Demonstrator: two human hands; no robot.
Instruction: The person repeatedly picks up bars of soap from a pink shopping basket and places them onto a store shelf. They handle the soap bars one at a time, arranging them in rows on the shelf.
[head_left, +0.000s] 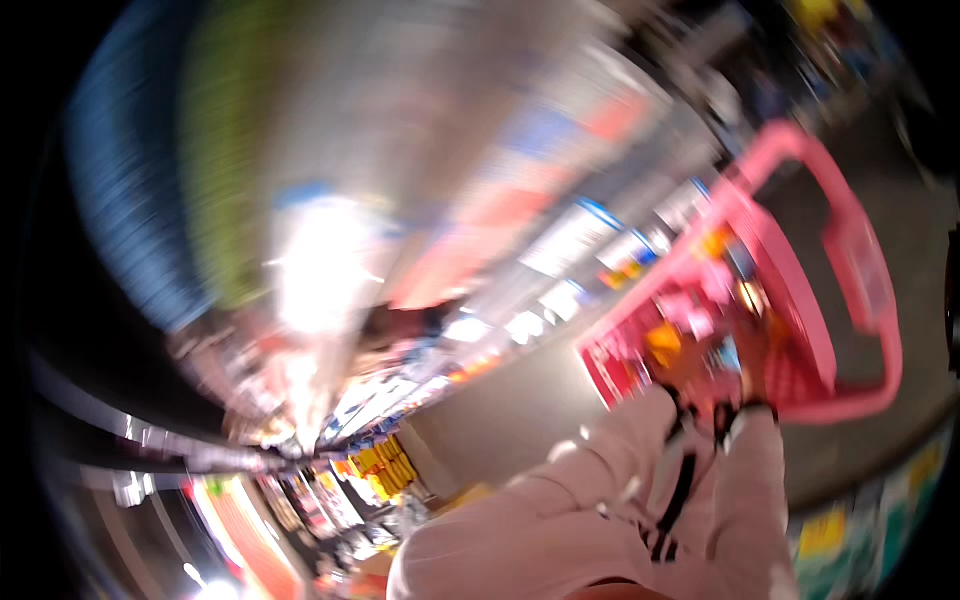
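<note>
Both of my arms, in pale sleeves with dark bands at the wrists, reach into a pink plastic shopping basket [800,290]. My left hand [684,368] is over the basket's near left part, close to an orange-yellow item [664,342]. My right hand [752,345] is further right, by the inner wall. Between the two hands shows a small light-blue and white item [724,354]; whether either hand grips it I cannot tell. Motion smears the fingers of both hands. Several pink and white packages [695,300] lie in the basket, too blurred to name.
A long store shelf [560,180] with packed goods and white price tags runs along the left. Yellow packages [382,470] are stacked at the lower left. Grey floor [500,410] lies between shelf and basket. Green and yellow goods [850,540] stand at the lower right.
</note>
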